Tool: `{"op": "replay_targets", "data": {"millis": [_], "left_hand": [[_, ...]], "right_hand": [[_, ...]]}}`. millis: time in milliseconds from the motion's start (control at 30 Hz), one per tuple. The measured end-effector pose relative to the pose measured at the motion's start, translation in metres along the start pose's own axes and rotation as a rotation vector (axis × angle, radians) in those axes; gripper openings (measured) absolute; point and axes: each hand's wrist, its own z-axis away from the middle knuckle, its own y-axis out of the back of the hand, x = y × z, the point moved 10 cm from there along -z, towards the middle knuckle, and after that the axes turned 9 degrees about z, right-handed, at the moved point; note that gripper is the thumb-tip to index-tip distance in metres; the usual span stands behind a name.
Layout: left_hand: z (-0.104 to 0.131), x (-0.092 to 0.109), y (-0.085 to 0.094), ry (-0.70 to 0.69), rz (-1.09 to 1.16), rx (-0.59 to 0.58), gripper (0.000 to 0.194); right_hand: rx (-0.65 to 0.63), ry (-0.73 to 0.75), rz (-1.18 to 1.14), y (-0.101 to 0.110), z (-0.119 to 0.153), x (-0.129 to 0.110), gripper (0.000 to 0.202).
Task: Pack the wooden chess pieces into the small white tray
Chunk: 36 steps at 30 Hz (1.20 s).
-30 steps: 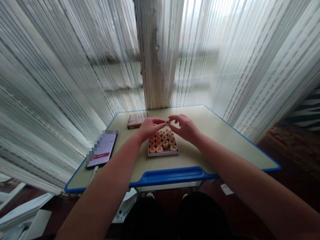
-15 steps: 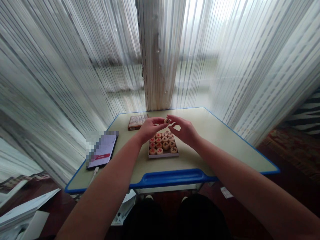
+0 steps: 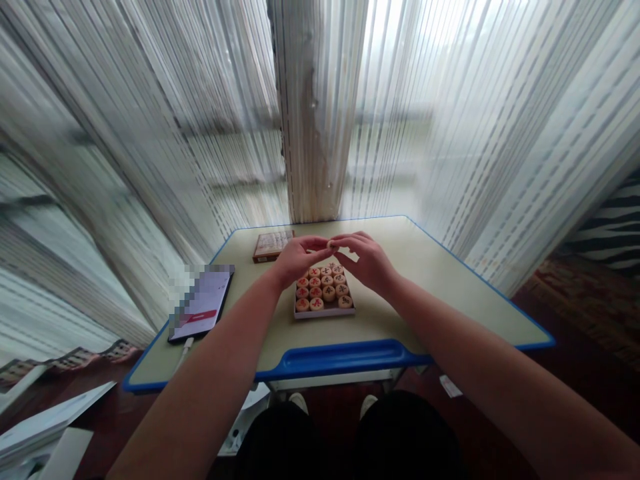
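Between the fingertips of both hands is a round wooden Chinese chess piece (image 3: 331,245), held above the far side of an open box (image 3: 325,313). My left hand (image 3: 300,257) pinches it from the left, and my right hand (image 3: 366,259) grips it from the right. Chess pieces stand in rows inside the box, red-marked ones (image 3: 315,292) on the left and black-marked ones (image 3: 329,293) on the right. One gap shows in the front row, beside the front right piece (image 3: 345,302). My hands partly cover the back of the box.
A flat printed box (image 3: 273,245) lies at the back left of the table (image 3: 430,293). A tablet (image 3: 203,303) with a white cable (image 3: 186,348) rests at the left edge. Striped curtains (image 3: 320,133) hang behind, and a blue tray lip (image 3: 345,357) lines the front.
The chess piece has turned between my fingers, so its marked face no longer shows as clearly. My right fingers have closed in on it. The view has shifted slightly.
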Motion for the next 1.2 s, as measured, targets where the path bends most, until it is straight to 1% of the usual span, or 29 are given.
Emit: {"op": "replay_targets", "data": {"millis": [300, 433, 567, 633, 700, 767, 833, 900, 967, 1033, 1067, 1133, 1200], "left_hand": [[0.001, -0.001, 0.003, 0.016, -0.035, 0.015, 0.046], [0.002, -0.003, 0.000, 0.036, -0.023, -0.012, 0.043], [0.003, -0.007, -0.002, 0.085, -0.022, -0.058, 0.048], [0.003, -0.006, 0.000, 0.088, -0.050, -0.062, 0.047], [0.004, -0.005, 0.004, 0.086, -0.098, -0.047, 0.043], [0.004, -0.005, 0.007, 0.084, -0.161, -0.040, 0.038], [0.004, -0.006, 0.006, 0.074, -0.229, -0.062, 0.036], [0.004, -0.005, 0.007, 0.037, -0.328, -0.057, 0.032], [0.003, 0.000, 0.013, -0.040, -0.489, 0.011, 0.027], [0.004, 0.009, 0.018, -0.138, -0.652, 0.095, 0.023], [0.004, 0.012, 0.021, -0.175, -0.683, 0.134, 0.023], [0.006, 0.015, 0.028, -0.191, -0.620, 0.214, 0.029], [0.007, 0.012, 0.027, -0.149, -0.617, 0.212, 0.032]], "right_hand": [[-0.026, -0.043, -0.027, -0.001, 0.000, 0.001, 0.016], [-0.022, -0.059, -0.012, 0.002, 0.000, 0.001, 0.016], [-0.082, -0.110, 0.014, 0.007, -0.002, 0.007, 0.015], [-0.134, -0.154, -0.012, 0.009, -0.002, 0.010, 0.018], [-0.230, -0.176, -0.064, 0.006, 0.000, 0.010, 0.019], [-0.373, -0.167, -0.102, -0.004, 0.007, 0.002, 0.015], [-0.503, -0.133, -0.101, -0.016, 0.017, -0.010, 0.011], [-0.556, -0.080, -0.070, -0.022, 0.023, -0.023, 0.009], [-0.515, -0.038, -0.032, -0.019, 0.021, -0.033, 0.010], [-0.428, -0.037, -0.006, -0.008, 0.016, -0.037, 0.009], [-0.385, -0.054, -0.001, -0.002, 0.013, -0.037, 0.009], [-0.334, -0.100, -0.009, 0.007, 0.011, -0.035, 0.009], [-0.298, -0.139, -0.031, 0.011, 0.016, -0.032, 0.010]]}}
